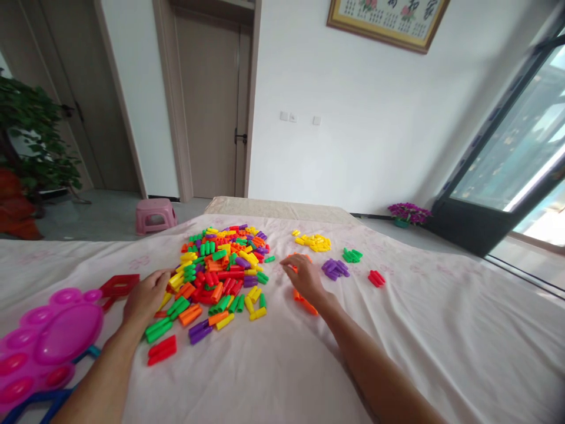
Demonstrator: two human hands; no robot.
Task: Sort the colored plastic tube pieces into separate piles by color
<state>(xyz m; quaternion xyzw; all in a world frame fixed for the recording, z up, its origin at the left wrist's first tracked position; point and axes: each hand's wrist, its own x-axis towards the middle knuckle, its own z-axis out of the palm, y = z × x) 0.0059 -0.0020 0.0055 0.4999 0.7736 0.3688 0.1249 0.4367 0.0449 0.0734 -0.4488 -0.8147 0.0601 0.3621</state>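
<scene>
A big mixed pile of red, green, yellow, orange and purple plastic pieces [220,265] lies on the pale cloth. My left hand [148,294] touches the pile's left edge, its fingertips hidden by the hand and pieces. Over a few orange pieces [305,303] is my right hand [302,274], fingers bent forward; whether it grips one is too small to tell. Small one-colour groups lie near it: yellow [315,242], purple [335,269], green [352,255] and red [376,278].
At the left, a pink paw-shaped plastic item [66,333] with blue legs and a red plastic part [119,285] lie beside my left forearm. Beyond the cloth [247,377] stand a pink stool [155,215] and purple flowers [408,213].
</scene>
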